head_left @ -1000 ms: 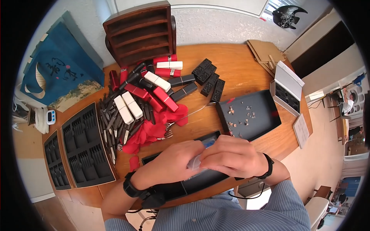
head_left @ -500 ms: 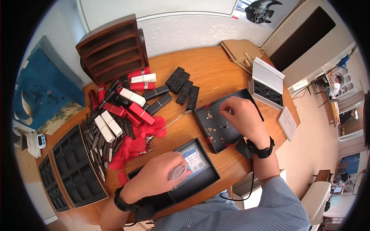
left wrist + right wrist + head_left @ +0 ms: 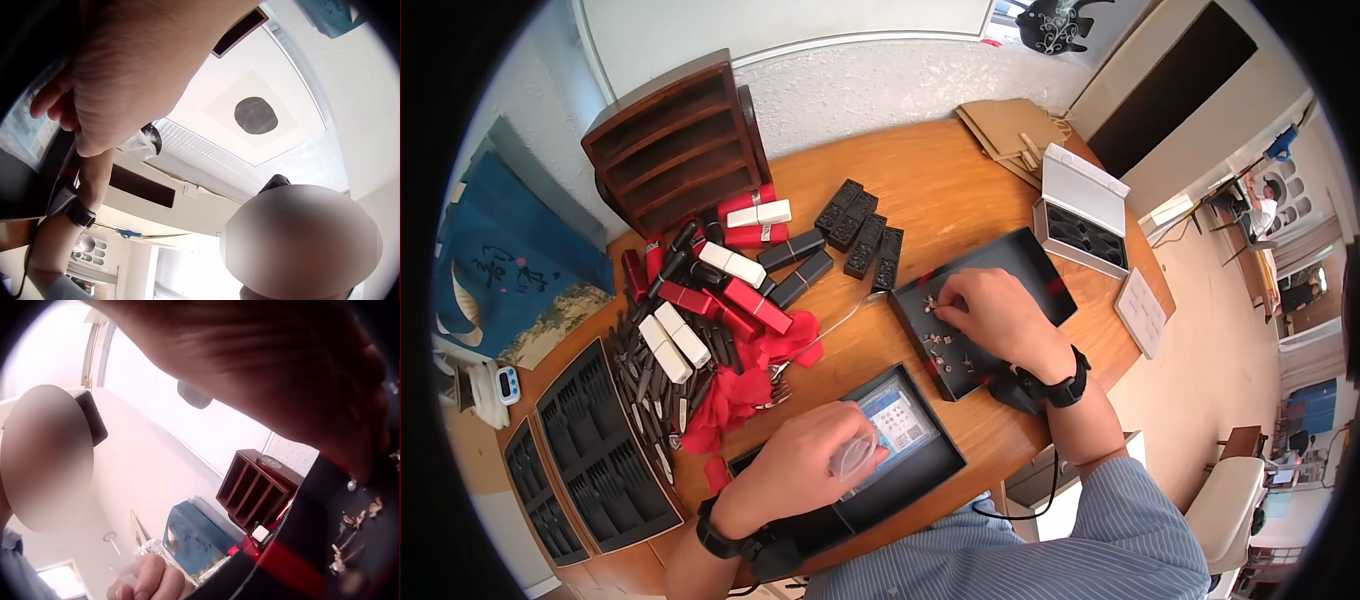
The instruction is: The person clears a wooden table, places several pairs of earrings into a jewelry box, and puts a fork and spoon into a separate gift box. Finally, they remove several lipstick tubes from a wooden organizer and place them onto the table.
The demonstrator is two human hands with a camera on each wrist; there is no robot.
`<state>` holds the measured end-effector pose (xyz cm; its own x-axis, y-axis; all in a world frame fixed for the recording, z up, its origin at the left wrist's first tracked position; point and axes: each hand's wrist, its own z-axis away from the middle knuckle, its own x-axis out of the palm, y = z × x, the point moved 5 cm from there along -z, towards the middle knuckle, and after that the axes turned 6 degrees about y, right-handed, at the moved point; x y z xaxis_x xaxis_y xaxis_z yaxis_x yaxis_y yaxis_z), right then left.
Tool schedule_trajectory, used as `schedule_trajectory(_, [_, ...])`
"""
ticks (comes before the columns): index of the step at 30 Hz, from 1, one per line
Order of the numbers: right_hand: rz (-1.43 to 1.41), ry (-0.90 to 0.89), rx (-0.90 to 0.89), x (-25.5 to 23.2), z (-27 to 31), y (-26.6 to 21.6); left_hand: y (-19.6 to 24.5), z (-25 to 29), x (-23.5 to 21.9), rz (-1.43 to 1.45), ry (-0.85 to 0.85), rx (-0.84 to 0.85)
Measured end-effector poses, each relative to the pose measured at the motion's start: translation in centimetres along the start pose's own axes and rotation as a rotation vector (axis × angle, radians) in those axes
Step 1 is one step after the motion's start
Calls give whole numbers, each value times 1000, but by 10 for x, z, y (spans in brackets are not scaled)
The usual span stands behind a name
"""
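Note:
My left hand (image 3: pixel 805 460) holds a small clear plastic bag (image 3: pixel 855 457) between thumb and fingers. It hovers over a long black box tray (image 3: pixel 935 475) in which a printed card (image 3: pixel 898 418) lies. My right hand (image 3: pixel 1005 320) reaches into a second black tray (image 3: pixel 1050 285), thumb and forefinger brought together at small metal earrings (image 3: pixel 948 345). In the right wrist view a pearl-like bead (image 3: pixel 352 485) sits right by a fingertip, with more earrings (image 3: pixel 353 520) close by. I cannot tell whether the fingertips pinch one.
Left of the trays lie red and white lipstick-like boxes (image 3: pixel 668 345), dark-handled cutlery (image 3: pixel 635 385) and red cloth (image 3: pixel 725 405). Black slotted blocks (image 3: pixel 865 245) and an open white box (image 3: pixel 1082 235) stand farther back. Cutlery trays (image 3: pixel 605 445) and a wooden shelf (image 3: pixel 665 140) are at left.
My hands were together over the near tray, then parted. The right hand moved away into the tray of earrings and lowered to them; the left kept the clear bag over the near tray.

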<state>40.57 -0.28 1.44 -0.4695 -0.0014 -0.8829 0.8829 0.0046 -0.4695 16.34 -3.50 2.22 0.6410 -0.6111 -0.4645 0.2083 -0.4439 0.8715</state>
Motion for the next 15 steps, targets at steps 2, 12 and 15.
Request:
schedule_trajectory(2, [-4,-3,9,-1,0,1,1,-1,0,-8,-3,5])
schedule_trajectory(12, [-137,106,36,-27,3,-14,-1,1,0,7,-2,-9])
schedule_trajectory(15, [-310,65,-96,-32,13,-39,-1,1,0,11,-1,-13])
